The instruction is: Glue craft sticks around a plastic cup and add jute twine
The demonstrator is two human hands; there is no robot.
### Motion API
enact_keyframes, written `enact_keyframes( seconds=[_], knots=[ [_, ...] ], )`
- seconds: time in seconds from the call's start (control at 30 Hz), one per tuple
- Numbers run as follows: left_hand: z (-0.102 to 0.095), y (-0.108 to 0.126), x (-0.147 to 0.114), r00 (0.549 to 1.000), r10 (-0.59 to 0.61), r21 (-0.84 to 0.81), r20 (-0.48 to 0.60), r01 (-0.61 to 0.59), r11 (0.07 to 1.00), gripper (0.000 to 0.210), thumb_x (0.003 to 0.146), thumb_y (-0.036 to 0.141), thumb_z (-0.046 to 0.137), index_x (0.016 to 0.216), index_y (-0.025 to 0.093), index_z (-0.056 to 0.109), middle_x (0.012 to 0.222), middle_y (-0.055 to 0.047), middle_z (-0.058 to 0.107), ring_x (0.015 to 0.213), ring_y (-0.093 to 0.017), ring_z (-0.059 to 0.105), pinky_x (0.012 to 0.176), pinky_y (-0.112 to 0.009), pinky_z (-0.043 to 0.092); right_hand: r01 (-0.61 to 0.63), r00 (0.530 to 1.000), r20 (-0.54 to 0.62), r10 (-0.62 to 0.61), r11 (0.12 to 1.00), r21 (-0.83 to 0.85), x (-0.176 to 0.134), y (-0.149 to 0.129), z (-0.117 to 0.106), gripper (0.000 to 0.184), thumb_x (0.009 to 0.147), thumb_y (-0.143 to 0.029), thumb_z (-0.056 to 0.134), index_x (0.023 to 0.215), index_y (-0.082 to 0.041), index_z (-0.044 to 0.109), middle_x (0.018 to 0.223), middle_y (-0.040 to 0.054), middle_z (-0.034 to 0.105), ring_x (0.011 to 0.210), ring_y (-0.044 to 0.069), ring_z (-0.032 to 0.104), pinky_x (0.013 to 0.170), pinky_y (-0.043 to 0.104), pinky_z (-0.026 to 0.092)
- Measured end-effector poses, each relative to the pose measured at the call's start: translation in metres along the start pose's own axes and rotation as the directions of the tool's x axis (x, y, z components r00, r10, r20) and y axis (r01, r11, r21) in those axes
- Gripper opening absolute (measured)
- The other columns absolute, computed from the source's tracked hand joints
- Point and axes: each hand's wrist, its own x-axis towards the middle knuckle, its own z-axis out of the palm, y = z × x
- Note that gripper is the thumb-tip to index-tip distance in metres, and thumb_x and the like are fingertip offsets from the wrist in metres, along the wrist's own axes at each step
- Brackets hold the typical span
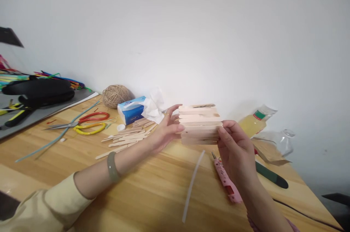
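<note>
Between my two hands, above the wooden table (153,192), is a small panel of popsicle sticks (201,119) laid side by side. Its upper and lower faces meet at an angle. My left hand (168,130) is closed on the panel's left end, thumb in front. At the right end, my right hand (236,148) pinches it between thumb and fingers. Below it lie a clear glue stick (193,186) and a pink glue gun (226,181), the latter partly behind my right wrist. Loose popsicle sticks (127,139) are heaped beyond my left forearm.
Scissors (82,122) with red and yellow handles lie at left across a blue pipe cleaner (58,135). Behind are a twine ball (116,96) and a blue tissue pack (132,109). At right stand a yellow-filled bottle (254,120) and a clear glass bottle (286,142).
</note>
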Motion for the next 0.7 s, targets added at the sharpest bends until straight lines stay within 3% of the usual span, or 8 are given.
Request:
enact_keyframes(
  seconds=[0.23, 0.7],
  knots=[
    [0.001, -0.0011, 0.0013, 0.999, 0.04, 0.07, -0.029, -0.038, 0.997, 0.07, 0.06, 0.022, 0.071, 0.119, 0.036, 0.037, 0.121, -0.003, 0.047, 0.112, -0.022, 0.046, 0.081, -0.033, 0.045, 0.007, 0.997, 0.082, -0.004, 1.0, -0.028, -0.0023, 0.0002, 0.0012, 0.012, 0.081, -0.033, 0.056, 0.087, -0.026, 0.062, 0.087, 0.0029, 0.063, 0.088, 0.02, 0.055, 0.076, 0.032, 0.045],
    [0.002, -0.002, 0.0012, 0.999, 0.046, 0.073, -0.004, -0.046, 0.996, 0.072, 0.056, 0.017, 0.073, 0.116, 0.031, 0.037, 0.117, -0.003, 0.046, 0.11, -0.021, 0.045, 0.08, -0.029, 0.045, -0.011, 0.995, 0.1, 0.025, 0.991, -0.132, -0.0034, 0.0065, -0.0056, 0.018, 0.083, -0.04, 0.055, 0.086, -0.026, 0.065, 0.086, 0.0009, 0.064, 0.088, 0.02, 0.056, 0.079, 0.03, 0.042]
  ],
)
